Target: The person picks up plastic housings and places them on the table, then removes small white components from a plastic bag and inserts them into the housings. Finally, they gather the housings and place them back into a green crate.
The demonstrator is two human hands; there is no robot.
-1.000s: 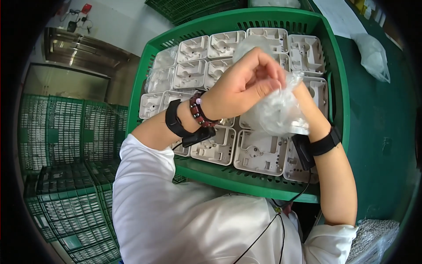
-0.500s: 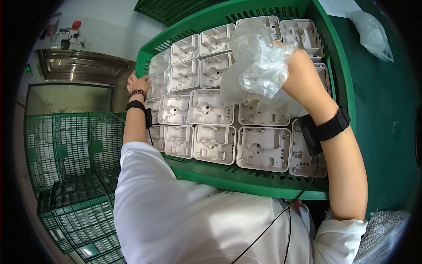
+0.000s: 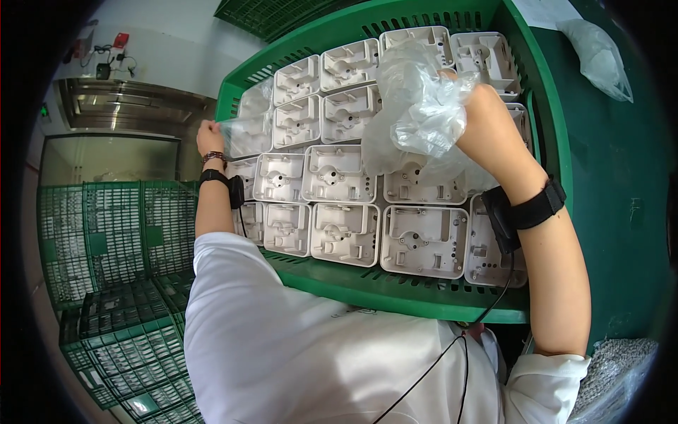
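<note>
A green plastic crate (image 3: 417,302) stands in front of me, filled with rows of white plastic housings (image 3: 424,240) whose open sides face up. Over the crate's far right part, my right hand (image 3: 474,106) is closed around a crumpled bunch of clear plastic bags (image 3: 427,120). These bags hang over several housings and partly hide them. At the left rim, my left hand (image 3: 210,138) pinches the edge of another clear plastic bag (image 3: 248,133). That bag is stretched from my fingers over a housing at the crate's left end.
Green crates (image 3: 134,339) are stacked at the lower left. A filled clear bag (image 3: 597,56) lies on the green surface (image 3: 621,177) at the right. Another green crate (image 3: 272,15) stands beyond. A black cable (image 3: 487,305) runs from my right wrist strap.
My left hand has left the crate rim and moved slightly outward and down, pulling a bag's edge taut. My right hand with the bunched bags has shifted slightly nearer and right.
</note>
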